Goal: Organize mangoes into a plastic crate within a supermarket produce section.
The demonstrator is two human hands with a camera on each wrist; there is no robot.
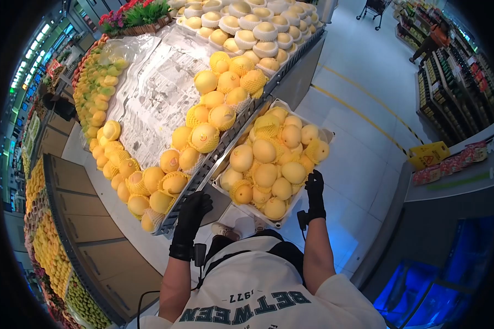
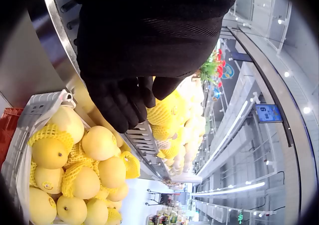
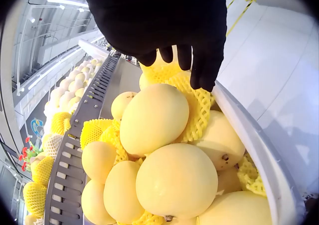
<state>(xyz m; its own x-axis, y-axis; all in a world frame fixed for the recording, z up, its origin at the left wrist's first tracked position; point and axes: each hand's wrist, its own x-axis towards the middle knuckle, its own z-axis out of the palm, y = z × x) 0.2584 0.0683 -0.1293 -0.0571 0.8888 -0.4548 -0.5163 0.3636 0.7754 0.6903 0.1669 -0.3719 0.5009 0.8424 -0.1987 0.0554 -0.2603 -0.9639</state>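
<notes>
A white plastic crate (image 1: pixel 278 219) is heaped with yellow melons (image 1: pixel 265 175), some of them in yellow foam nets. My right hand (image 1: pixel 315 194), in a black glove, hangs by the crate's right rim. In the right wrist view its fingers (image 3: pixel 202 68) point down over the netted melons, holding nothing. My left hand (image 1: pixel 195 213), gloved too, is at the slatted edge (image 1: pixel 173 211) of the fruit display with its fingers loosely bent and nothing in them. The left wrist view has that hand (image 2: pixel 144 50) overlapping the edge, with netted melons beyond.
On the display, rows of netted melons (image 1: pixel 205 137) border a paper-covered patch (image 1: pixel 153 82). Fruit in white nets (image 1: pixel 265 31) fills the back. A yellow floor sign (image 1: pixel 428 155) and a dark counter (image 1: pixel 450 219) stand to the right. My shoes are just below the crate.
</notes>
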